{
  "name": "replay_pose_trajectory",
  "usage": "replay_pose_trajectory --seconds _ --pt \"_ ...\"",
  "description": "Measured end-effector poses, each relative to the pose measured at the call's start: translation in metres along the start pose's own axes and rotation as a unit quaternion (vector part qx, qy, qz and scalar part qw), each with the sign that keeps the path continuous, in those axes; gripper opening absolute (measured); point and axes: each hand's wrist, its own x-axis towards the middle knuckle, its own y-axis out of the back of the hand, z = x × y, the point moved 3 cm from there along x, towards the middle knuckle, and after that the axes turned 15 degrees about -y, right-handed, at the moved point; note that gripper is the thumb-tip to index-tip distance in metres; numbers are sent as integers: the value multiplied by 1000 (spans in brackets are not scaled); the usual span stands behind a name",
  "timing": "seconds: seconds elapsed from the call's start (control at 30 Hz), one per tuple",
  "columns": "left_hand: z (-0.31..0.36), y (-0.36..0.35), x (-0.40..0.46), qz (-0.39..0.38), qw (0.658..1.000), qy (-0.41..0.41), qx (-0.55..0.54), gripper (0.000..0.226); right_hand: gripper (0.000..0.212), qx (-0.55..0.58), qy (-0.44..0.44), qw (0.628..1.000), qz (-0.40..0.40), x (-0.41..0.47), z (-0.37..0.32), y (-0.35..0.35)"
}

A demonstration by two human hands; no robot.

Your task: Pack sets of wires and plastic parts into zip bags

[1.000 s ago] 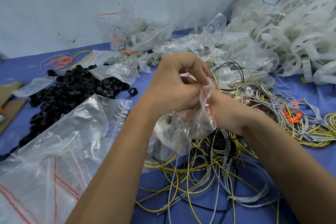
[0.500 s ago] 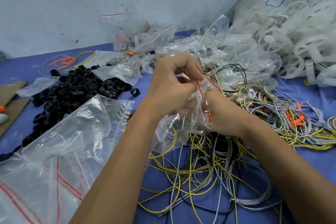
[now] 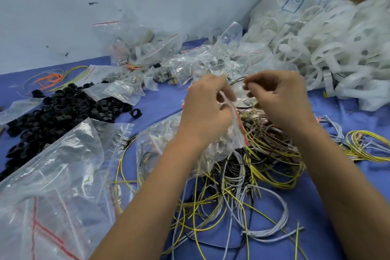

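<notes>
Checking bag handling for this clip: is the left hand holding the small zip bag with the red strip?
Yes, the left hand grips the small zip bag at its red-striped mouth, above the wire pile.

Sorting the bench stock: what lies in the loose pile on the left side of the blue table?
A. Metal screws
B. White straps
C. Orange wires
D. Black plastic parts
D: the left pile is black plastic parts lying loose on the table; the white straps are heaped at the far right.

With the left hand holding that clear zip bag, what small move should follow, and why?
Probably bring the right hand back to the red-striped mouth of the clear zip bag. The left hand alone pinches the bag above the tangled yellow and grey wires, and the right hand sits apart from it.
</notes>
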Motion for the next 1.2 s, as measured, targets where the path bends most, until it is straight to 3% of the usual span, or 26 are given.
replay_pose_trajectory --seconds 0.13,0.27,0.37,0.47,0.63,0.8,0.9,0.97,1.07,1.2 --pt "34 -41 19 -35 997 -72 12 25 18 -192 -49 972 126 18 31 44" --pt "53 -96 33 -124 990 -71 1 19 33 -357 -155 897 208 29 70 87" --pt "58 -130 41 -186 981 -56 9 18 59 -339 -275 867 242 26 97 107" --pt "63 -154 45 -200 978 -51 4 15 72 -316 -307 876 196 28 112 107" --pt "65 -162 44 -194 980 -50 0 18 41 -250 -220 902 274 29 111 112" --pt "64 -124 55 -170 983 -61 22 22 36 -166 -204 915 305 26 105 115" --pt "50 -81 59 -169 984 -55 30 38 35 -65 -148 934 319 22 88 108" --pt "33 -52 58 -172 984 -39 33 50 36 10 -103 953 283 18 72 95" --pt "8 -23 48 -216 974 -38 56 65 34 190 -104 969 120 8 48 57" --pt "-22 -6 29 -213 971 -29 102 63 34 390 -136 905 -104 -8 30 16"
